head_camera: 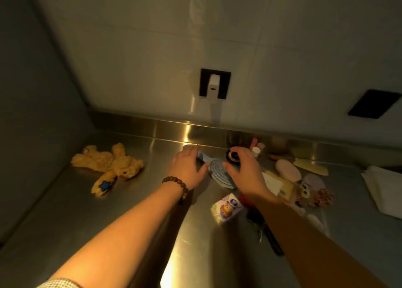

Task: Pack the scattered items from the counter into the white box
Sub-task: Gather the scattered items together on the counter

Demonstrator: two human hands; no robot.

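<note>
A shiny metal table [134, 233] meets a white wall. Both hands, left hand [187, 164] and right hand [243, 170], hover with fingers spread over the blue brush [219, 170]. A teddy bear [108, 168] lies far left of it, with bare table between.

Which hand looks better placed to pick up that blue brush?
Probably the left hand. It lies over the handle of the blue brush, fingers relaxed. The right hand hovers open beside the brush head, nearer the round black item, so it would have to reach across.
</note>
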